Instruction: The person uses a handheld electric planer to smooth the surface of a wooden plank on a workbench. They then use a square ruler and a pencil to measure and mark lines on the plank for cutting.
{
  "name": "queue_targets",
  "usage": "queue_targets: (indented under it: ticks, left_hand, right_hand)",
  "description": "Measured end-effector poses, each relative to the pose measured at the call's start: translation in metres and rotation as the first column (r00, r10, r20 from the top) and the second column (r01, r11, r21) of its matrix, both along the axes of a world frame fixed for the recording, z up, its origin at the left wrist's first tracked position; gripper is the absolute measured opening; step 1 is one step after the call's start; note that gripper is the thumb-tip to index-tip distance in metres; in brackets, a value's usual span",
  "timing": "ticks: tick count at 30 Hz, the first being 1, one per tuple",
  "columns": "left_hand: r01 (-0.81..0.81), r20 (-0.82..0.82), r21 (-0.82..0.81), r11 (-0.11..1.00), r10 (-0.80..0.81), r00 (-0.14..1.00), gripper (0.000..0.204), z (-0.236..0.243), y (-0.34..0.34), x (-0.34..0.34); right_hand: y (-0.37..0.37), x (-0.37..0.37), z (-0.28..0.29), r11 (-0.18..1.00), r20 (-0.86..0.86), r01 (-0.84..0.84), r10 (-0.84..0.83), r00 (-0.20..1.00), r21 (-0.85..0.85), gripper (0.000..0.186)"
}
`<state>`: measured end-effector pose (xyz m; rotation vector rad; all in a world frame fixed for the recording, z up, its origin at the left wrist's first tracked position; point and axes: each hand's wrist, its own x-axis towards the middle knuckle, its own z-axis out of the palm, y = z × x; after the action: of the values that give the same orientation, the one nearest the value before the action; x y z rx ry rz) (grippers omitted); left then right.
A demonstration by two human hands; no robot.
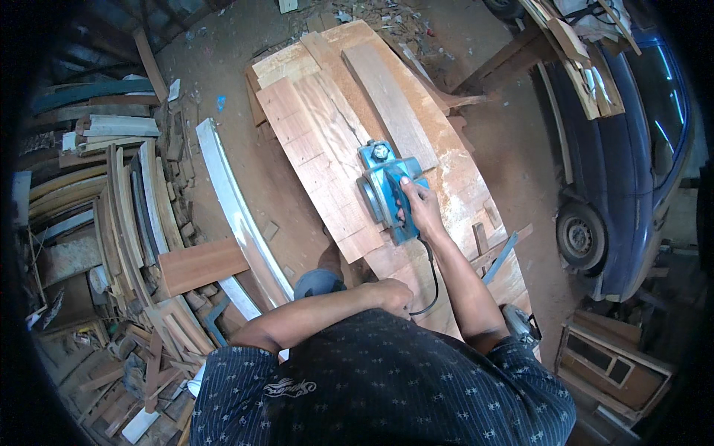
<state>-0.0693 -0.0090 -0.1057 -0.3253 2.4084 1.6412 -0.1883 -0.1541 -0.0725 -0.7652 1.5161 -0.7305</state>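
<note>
Head view. Teal electric planer (384, 195): sits at centre of frame, on pale wooden boards (312, 160); black power cord (433, 269) trails toward lower centre. Presumably heavy, rigid, sturdy; best held by its top handle (395, 183). Right hand (421, 208): wraps that handle, planer beneath and leftward. Left hand (392, 296): curled, lower centre; cannot tell whether it pinches anything.

A long pale wooden surface (513, 290) slants from top centre toward the lower right of the frame, sawdust (458, 167) coating much of its right side. Light boards (294, 130) lie left of centre, a darker plank (390, 104) at upper centre, a blue electric planer (381, 186) mid-frame, small offcuts (481, 236) and a blue-grey strip (500, 259) right of centre
</note>
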Motion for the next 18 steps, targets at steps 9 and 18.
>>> queue_targets:
  ticks: [9, 18]
  left_hand:
    - [-0.234, 0.037, 0.158, 0.959, 0.231, 0.972, 0.031, 0.045, -0.03, 0.011]
    - [-0.97, -0.15, -0.144, -0.194, 0.973, -0.172, 0.032, -0.013, -0.072, 0.113]
  right_hand:
    - [0.062, -0.033, 0.002, 0.999, 0.03, 0.032, -0.033, 0.999, 0.041, 0.053]
    - [0.134, -0.059, 0.021, 0.998, -0.005, 0.068, -0.068, 0.998, 0.015, 0.049]
